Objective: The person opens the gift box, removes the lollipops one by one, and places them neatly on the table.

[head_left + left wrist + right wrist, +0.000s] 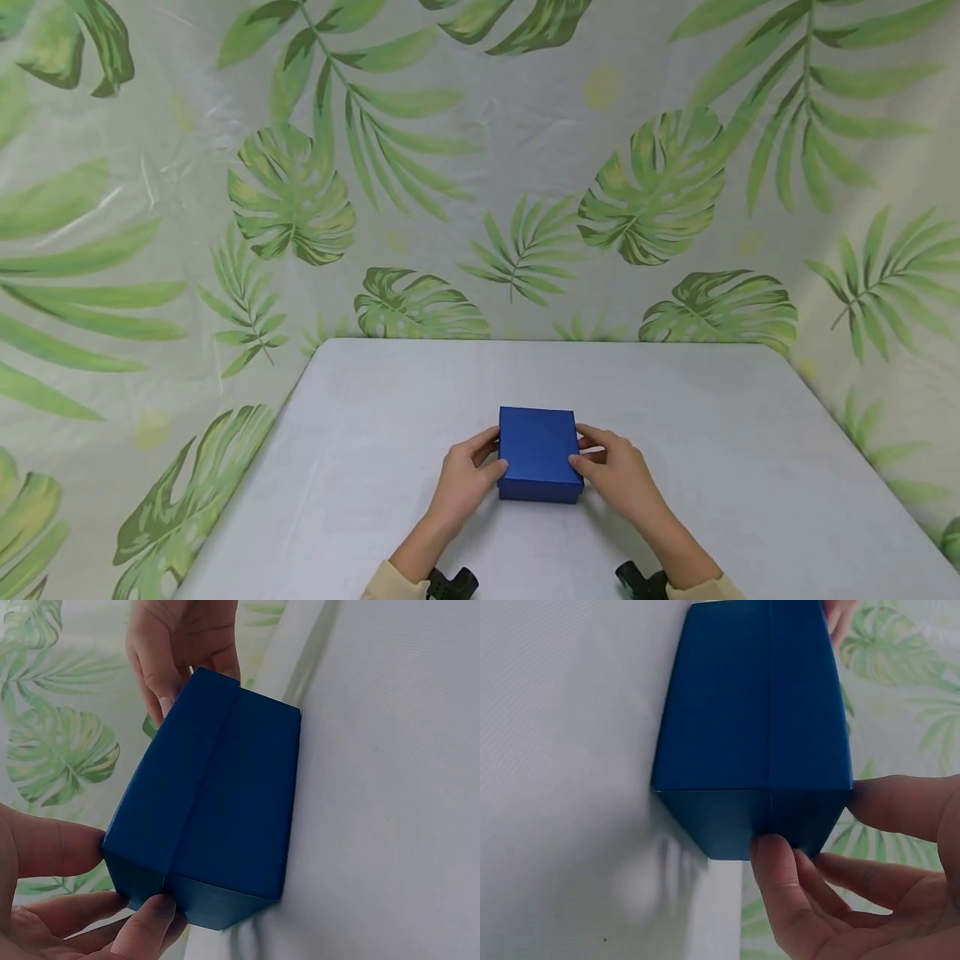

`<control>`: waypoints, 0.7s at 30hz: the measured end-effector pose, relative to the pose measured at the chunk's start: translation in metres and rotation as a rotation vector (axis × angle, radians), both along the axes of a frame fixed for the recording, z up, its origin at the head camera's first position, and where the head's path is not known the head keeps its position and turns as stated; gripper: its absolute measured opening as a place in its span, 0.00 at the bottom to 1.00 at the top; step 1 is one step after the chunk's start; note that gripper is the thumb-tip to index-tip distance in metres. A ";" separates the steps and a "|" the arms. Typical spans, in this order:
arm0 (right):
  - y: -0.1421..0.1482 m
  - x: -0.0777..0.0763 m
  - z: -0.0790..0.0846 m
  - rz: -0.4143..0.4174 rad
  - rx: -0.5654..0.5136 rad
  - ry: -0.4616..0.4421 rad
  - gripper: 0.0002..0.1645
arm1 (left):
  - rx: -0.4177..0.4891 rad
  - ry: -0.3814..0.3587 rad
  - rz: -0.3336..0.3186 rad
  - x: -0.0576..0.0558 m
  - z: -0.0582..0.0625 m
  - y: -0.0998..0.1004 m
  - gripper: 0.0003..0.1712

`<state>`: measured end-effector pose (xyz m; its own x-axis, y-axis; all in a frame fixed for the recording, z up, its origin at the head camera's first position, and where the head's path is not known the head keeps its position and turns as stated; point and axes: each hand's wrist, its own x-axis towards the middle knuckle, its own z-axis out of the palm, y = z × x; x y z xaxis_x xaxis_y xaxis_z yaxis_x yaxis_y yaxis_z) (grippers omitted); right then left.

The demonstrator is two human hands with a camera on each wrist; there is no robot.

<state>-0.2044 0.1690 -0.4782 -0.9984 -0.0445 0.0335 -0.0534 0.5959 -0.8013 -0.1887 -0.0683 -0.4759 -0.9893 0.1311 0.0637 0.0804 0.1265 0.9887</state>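
A blue lidded box [537, 446] is held between two hands near the front middle of the table. Its lid seam shows in both wrist views, with the lid down over the base. My left hand [467, 477] grips the box's left side, thumb near the front corner and fingers farther back. On the opposite side, my right hand [619, 472] holds it the same way, its thumb [904, 806] at the lid's edge and a fingertip [771, 851] by the seam. What the box contains is hidden.
A white-covered table [390, 383] spreads around the box. Behind it hangs a curtain [525, 150] printed with green leaves. Dark wrist-worn devices [453, 583] sit at both cuffs.
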 end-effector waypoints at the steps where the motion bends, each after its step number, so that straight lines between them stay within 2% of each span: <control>1: 0.000 0.000 0.001 -0.002 0.002 -0.002 0.35 | -0.006 0.003 0.001 -0.002 -0.004 0.000 0.31; 4: -0.001 0.001 0.003 0.000 0.006 0.001 0.35 | -0.026 0.012 0.005 -0.006 -0.012 -0.001 0.31; 7: -0.002 0.002 0.004 0.001 0.004 0.006 0.35 | -0.037 0.017 0.006 -0.009 -0.015 -0.003 0.31; 12: -0.003 0.001 0.009 -0.008 -0.003 0.040 0.35 | -0.028 0.029 0.003 -0.011 -0.010 -0.004 0.31; 21: -0.005 0.001 0.020 -0.021 -0.009 0.073 0.36 | 0.039 0.056 0.004 -0.010 0.002 -0.005 0.34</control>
